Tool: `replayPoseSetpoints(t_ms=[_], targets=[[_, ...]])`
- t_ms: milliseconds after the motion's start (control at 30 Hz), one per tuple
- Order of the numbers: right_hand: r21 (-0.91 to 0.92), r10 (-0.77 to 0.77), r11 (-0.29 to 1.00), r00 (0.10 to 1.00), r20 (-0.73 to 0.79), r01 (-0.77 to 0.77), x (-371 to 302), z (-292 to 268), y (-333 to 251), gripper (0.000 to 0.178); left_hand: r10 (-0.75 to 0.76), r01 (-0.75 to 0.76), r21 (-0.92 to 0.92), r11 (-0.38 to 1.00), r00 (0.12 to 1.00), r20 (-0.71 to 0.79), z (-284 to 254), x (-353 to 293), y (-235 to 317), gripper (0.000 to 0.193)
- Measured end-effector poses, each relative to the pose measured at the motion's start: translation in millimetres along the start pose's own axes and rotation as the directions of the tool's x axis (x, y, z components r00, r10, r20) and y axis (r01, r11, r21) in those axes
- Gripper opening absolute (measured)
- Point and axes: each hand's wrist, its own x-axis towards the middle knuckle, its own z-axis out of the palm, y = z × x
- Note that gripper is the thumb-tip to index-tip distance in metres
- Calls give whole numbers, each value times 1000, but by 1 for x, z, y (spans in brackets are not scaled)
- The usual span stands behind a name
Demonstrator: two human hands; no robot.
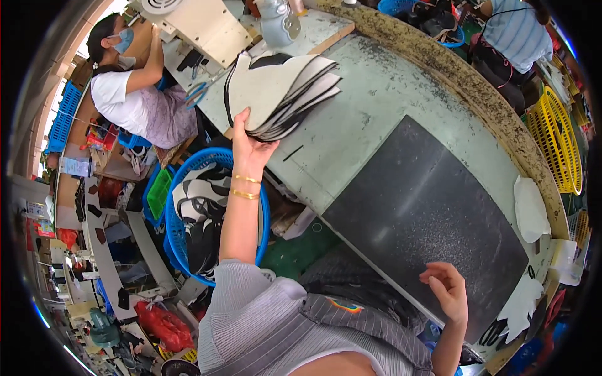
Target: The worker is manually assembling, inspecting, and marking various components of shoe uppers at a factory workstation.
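My left hand point(251, 147) is reached out over the table's left edge and grips a stack of cut sheet pieces point(269, 88) with white faces and dark edges. The thumb lies on top of the stack and the fingers are underneath; its far end fans out in layers. Above the near part of a black mat point(433, 219), my right hand point(448, 291) is held with loosely bent fingers, thumb apart, and nothing in it. Pale specks are scattered on the mat near this hand.
A blue basket point(266, 213) of white and black pieces stands left of the table point(370, 81). A sewing machine point(200, 28) and a pale blue jug point(279, 25) are at the far end. White scraps point(530, 210) lie on the right. A seated co-worker point(141, 94) is far left.
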Motion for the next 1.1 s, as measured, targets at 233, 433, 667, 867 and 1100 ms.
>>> replayPoseSetpoints(t_ms=[233,433,667,867,1100], targets=[[-251,-283,937,950,-134,244,31,37,-29,36,-148,214,-181,960,935,321,16,-71,-62,50],[-502,-558,791,750,-356,350,90,51,-19,43,-424,467,-60,882,843,331,42,-109,-128,51],[-498,-403,853,804,-437,156,67,10,36,33,327,-832,532,-156,465,823,-29,-35,-83,24],[-377,-374,905,790,-486,196,68,8,17,30,-788,-817,564,117,269,553,-48,-76,-36,29],[-73,-200,978,770,-606,197,100,10,-9,29,-170,-937,272,221,237,956,55,-97,-67,32]])
